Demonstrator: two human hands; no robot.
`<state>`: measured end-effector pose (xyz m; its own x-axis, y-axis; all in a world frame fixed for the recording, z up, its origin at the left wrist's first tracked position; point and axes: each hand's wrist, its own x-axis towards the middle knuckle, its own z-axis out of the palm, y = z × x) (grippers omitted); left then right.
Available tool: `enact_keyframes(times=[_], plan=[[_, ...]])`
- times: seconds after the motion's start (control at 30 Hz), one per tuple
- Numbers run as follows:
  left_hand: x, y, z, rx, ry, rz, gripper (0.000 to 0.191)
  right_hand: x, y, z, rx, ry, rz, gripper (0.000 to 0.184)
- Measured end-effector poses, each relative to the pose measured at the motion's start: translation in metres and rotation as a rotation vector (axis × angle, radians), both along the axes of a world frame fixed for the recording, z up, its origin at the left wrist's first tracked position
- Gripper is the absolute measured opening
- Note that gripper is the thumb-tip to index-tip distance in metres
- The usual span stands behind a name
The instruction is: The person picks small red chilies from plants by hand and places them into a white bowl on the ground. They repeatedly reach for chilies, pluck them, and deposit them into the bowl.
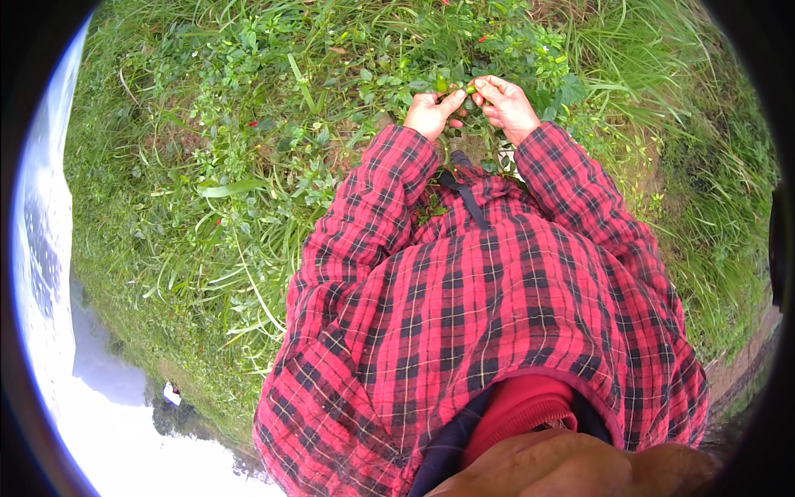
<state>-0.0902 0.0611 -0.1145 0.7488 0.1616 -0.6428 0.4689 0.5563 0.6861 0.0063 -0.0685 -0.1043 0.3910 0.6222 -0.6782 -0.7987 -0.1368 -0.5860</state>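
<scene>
My left hand (436,113) and my right hand (506,107) meet over a leafy chili plant (422,68). A small green chili pepper (470,89) sits between my fingertips, pinched by the right thumb and fingers. The left thumb reaches to its near end, with the other left fingers curled underneath and partly hidden. Another green pepper (441,83) shows just above the left fingers; whether it is held or hanging cannot be told. Both forearms wear red and black plaid sleeves.
Red peppers (482,39) dot the low foliage around. Tall grass (646,81) grows at the right. A black strap (469,202) lies over the plaid cloth before me. Something white (507,155) shows beneath my right wrist. A small white object (172,394) stands far left.
</scene>
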Motion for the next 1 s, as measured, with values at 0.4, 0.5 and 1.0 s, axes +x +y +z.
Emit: enact_keyframes(times=[0.4,0.5,1.0], plan=[[0.000,0.000,-0.002,0.267,0.241,-0.258,0.025,0.021,-0.007,0.025,0.147,0.342,-0.116,0.015],[-0.001,-0.002,-0.005,0.456,0.155,-0.318,0.028,0.017,0.003,0.035,-0.085,-0.276,0.260,0.021],[-0.008,-0.008,0.009,0.899,-0.107,-0.386,0.026,0.003,0.003,0.013,-0.145,-0.050,0.170,0.019]])
